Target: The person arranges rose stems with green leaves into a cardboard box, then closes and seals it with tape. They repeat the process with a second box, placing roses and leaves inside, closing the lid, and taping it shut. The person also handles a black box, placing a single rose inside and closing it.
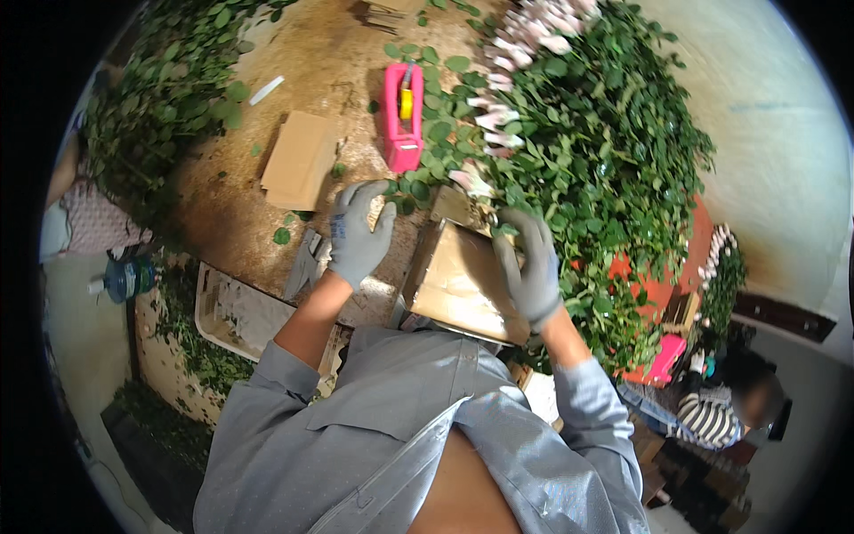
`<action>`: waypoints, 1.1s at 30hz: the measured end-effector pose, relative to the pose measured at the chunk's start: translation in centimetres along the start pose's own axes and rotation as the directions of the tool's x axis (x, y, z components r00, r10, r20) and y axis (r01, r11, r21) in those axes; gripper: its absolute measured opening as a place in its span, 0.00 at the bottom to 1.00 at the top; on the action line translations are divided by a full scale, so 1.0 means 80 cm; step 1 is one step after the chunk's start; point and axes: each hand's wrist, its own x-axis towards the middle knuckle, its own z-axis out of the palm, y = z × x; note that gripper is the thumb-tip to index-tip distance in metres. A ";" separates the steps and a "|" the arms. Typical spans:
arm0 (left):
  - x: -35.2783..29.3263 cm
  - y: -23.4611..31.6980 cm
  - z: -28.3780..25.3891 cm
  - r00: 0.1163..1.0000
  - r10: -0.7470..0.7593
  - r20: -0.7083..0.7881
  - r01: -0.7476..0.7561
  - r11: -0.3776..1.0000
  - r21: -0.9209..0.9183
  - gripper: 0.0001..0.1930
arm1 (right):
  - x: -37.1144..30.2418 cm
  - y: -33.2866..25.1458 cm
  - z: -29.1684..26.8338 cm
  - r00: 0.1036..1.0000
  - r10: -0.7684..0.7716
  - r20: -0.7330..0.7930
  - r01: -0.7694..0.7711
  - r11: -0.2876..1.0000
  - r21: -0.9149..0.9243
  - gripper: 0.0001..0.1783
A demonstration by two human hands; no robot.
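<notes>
1. The right hand [531, 271] covers part of the cardboard box's [467, 280] right edge; whether its fingertips grip the leaf [506, 230] beside them is unclear.
2. The grey object [304, 265] beside the left hand [359, 236] is partly hidden, its kind unclear.
3. The left forearm [313, 320] overlaps the white crate [205, 307].
4. 1 co-worker's head [756, 396], lower right, is blurred.
5. Another person [105, 218] is cut off at the left rim.
6. The top edge crops a cardboard stack [389, 14].

Between the gloved left hand [362, 233] and right hand [532, 267] sits a brown-topped block [464, 280]; beyond the left hand, a pink tape dispenser [406, 151]; rightward of the right hand, leafy stems [605, 169].
</notes>
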 end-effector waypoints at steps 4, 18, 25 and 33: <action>0.015 -0.003 -0.017 0.998 -0.045 0.032 0.046 0.999 -0.017 0.15 | 0.124 0.058 0.119 0.950 0.278 0.141 -0.311 0.838 0.448 0.12; 0.037 -0.013 -0.004 0.977 -0.201 0.076 0.214 0.932 -0.291 0.09 | 0.197 0.001 0.179 0.960 0.186 0.210 -0.177 0.982 -0.061 0.17; 0.073 -0.070 0.068 0.773 -0.488 0.406 0.620 0.443 -0.648 0.15 | 0.041 -0.059 0.068 0.980 0.027 0.197 -0.036 0.998 0.043 0.10; 0.095 -0.058 0.085 0.600 -0.562 0.570 0.789 0.297 -0.537 0.18 | -0.004 -0.066 0.063 0.862 0.308 0.403 -0.387 0.913 0.130 0.13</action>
